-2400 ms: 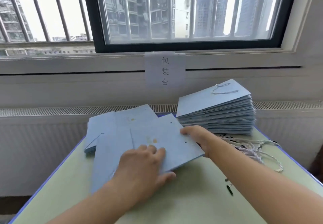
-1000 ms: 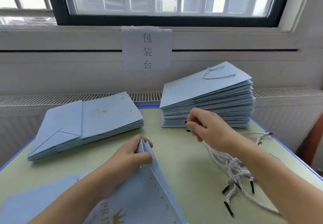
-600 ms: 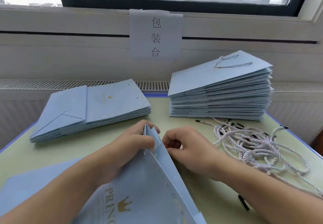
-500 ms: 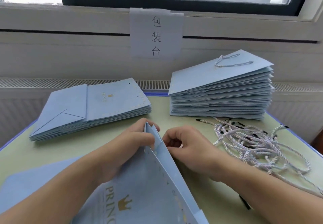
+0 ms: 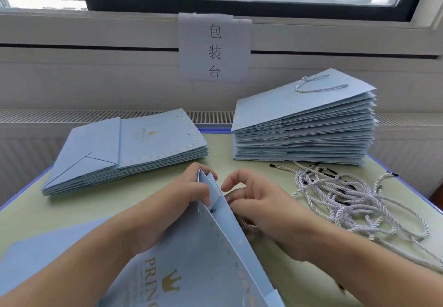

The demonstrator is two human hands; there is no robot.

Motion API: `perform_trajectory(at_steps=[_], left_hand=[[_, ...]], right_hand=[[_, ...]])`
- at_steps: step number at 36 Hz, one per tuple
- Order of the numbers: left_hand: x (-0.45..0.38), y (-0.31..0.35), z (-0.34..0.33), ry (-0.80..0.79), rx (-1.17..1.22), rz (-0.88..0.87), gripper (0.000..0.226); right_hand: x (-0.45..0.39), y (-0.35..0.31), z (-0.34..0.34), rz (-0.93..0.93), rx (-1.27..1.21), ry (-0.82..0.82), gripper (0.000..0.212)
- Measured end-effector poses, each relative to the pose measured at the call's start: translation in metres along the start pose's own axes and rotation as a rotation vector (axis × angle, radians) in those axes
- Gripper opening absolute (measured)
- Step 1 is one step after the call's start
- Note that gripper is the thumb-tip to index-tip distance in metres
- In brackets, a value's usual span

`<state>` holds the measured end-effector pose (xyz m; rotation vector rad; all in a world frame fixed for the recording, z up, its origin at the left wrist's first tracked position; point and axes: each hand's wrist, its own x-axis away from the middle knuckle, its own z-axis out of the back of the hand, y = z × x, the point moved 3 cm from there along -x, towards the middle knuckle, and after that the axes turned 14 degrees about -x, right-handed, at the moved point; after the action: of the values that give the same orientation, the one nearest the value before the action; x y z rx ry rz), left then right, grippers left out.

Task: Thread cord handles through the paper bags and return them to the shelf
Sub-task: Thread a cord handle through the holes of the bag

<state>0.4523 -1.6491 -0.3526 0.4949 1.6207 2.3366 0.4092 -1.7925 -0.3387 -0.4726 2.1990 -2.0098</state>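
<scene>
Blue paper bag (image 5: pixel 191 254) stands tilted at the desk's (image 5: pixel 72 213) near edge, its mouth raised between my hands. My left hand (image 5: pixel 182 196) grips the top fold beside a punched hole (image 5: pixel 212 210). My right hand (image 5: pixel 261 207) sits just beside the bag's right face, fingers curled; a short piece of cord (image 5: pixel 248 224) shows under it, but I cannot tell whether the hand pinches it. The hands are near each other, separated by the bag's edge.

Unthreaded bags (image 5: pixel 134 148) lie stacked at the far left. Finished bags (image 5: pixel 304 124) are stacked at the far right. Loose cords (image 5: pixel 354 199) lie tangled along the right edge.

Risks, as I judge them:
- The cord tip may miss the hole if the left hand lets the fold sag.
- Hard pulling may tear the paper at the hole.
- The tangle may drag extra cords along.

Compared with the frame half a second ago, the right fingers are spread wider at the bag's edge, and the hole is more exposed. Both stacks are unchanged.
</scene>
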Motion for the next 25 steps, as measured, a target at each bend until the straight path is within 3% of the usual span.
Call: perform_trajectory(at_steps=[3, 8, 13, 19, 25], left_hand=[[0.001, 0.0, 0.0, 0.004, 0.007, 0.025, 0.052], [0.006, 0.001, 0.0, -0.018, 0.02, 0.024, 0.056], [0.01, 0.0, 0.0, -0.061, 0.047, 0.034, 0.042], [0.0, 0.004, -0.003, 0.045, 0.017, 0.029, 0.052], [-0.01, 0.002, -0.003, 0.136, -0.014, 0.032, 0.05]], right_hand=[[0.005, -0.006, 0.002, 0.035, 0.017, -0.026, 0.018], [0.004, -0.003, -0.002, 0.245, 0.315, -0.051, 0.013], [0.0, 0.0, 0.0, 0.206, 0.337, -0.029, 0.018], [-0.009, 0.005, -0.002, 0.333, 0.48, 0.094, 0.011], [-0.011, 0.007, -0.001, 0.365, 0.524, 0.039, 0.007]])
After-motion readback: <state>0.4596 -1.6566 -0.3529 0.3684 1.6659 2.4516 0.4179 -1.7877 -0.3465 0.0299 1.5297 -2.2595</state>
